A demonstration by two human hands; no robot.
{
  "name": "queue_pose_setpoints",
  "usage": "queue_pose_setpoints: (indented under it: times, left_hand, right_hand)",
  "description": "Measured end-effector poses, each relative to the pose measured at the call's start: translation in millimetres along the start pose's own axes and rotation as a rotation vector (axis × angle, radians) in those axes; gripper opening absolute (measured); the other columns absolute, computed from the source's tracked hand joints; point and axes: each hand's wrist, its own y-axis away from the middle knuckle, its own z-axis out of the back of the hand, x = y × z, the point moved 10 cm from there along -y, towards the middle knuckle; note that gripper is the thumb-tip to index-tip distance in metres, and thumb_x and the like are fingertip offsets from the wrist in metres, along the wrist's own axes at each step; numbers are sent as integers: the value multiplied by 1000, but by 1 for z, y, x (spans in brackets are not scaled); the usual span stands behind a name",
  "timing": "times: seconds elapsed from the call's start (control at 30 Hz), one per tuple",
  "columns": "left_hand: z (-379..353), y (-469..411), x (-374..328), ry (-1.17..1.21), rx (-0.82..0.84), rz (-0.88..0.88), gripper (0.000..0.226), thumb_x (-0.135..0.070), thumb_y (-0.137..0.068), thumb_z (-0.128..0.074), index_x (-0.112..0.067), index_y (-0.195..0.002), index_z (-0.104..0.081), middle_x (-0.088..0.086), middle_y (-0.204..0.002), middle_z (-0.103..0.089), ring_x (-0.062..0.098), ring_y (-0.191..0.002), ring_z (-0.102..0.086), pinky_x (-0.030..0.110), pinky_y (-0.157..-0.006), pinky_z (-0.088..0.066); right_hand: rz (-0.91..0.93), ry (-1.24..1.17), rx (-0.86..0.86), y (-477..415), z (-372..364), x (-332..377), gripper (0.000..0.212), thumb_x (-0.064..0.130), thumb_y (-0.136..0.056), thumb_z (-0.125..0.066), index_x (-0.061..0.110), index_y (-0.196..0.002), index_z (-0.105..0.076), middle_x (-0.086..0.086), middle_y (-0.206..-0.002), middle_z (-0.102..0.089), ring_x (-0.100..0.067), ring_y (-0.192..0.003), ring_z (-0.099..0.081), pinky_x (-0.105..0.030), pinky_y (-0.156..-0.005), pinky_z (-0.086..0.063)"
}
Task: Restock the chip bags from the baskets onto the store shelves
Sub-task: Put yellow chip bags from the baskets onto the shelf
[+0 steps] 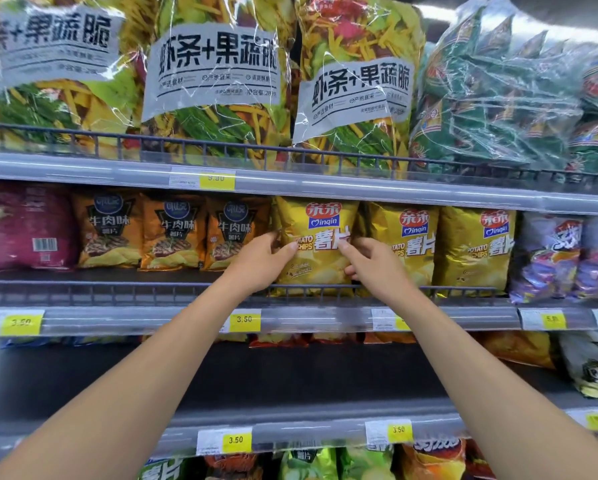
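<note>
A yellow potato chip bag (320,233) stands upright on the middle shelf (117,317), behind the low wire rail. My left hand (259,261) grips its left edge, thumb across the front. My right hand (370,261) holds its right side, with the index finger on the red lettering. Two more yellow bags of the same kind (403,244) (474,247) stand to its right. No basket is in view.
Orange beef-flavour bags (173,233) and a maroon bag (24,226) fill the shelf to the left; purple bags (564,258) sit at the right. Large veggie-crisp bags (214,81) line the top shelf. The shelf below (290,372) is mostly dark and bare at its left and middle.
</note>
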Motion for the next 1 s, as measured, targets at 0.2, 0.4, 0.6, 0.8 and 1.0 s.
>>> queue_pose_setpoints:
  times: [0.2, 0.4, 0.6, 0.8, 1.0]
  left_hand:
    - [4, 51, -16, -463, -198, -16, 71, -57, -105, -45, -16, -162, -33, 3, -160, -46, 26, -144, -47, 45, -107, -45]
    - [-49, 107, -37, -700, -281, -183, 75, -59, -101, -45, -15, -161, -35, 5, -166, -38, 28, -156, -29, 50, -124, -31]
    - [-162, 163, -70, -798, -195, -317, 76, -68, -99, -44, -23, -160, -37, 10, -169, -32, 36, -158, -22, 60, -124, -26]
    - [-311, 213, -111, -727, 27, -379, 78, -72, -100, -39, -26, -162, -35, 10, -170, -27, 36, -158, -21, 65, -122, -27]
    - [-454, 269, -175, -622, 251, -502, 78, -71, -97, -32, -25, -159, -42, 9, -168, -33, 36, -157, -26, 63, -122, -28]
  right_hand:
    - [43, -4, -8, 32, 22, -16, 40, 37, -100, -63, 20, -136, -57, 7, -121, -65, -8, -107, -62, -21, -81, -50]
    - [125, 239, 40, 88, 54, -64, 55, 43, -96, -66, 24, -145, -51, 7, -142, -55, -12, -132, -50, -36, -111, -44]
    - [91, 606, 69, 159, 114, -147, 84, 63, -88, -65, 27, -158, -35, 2, -165, -31, -21, -153, -25, -46, -122, -31]
    - [-126, 715, 111, 247, 208, -255, 86, 69, -89, -58, 34, -161, -26, 4, -168, -17, -23, -155, -17, -52, -122, -27]
    - [-373, 800, 118, 347, 306, -353, 86, 72, -89, -52, 33, -161, -25, 2, -170, -14, -26, -155, -17, -54, -122, -27]
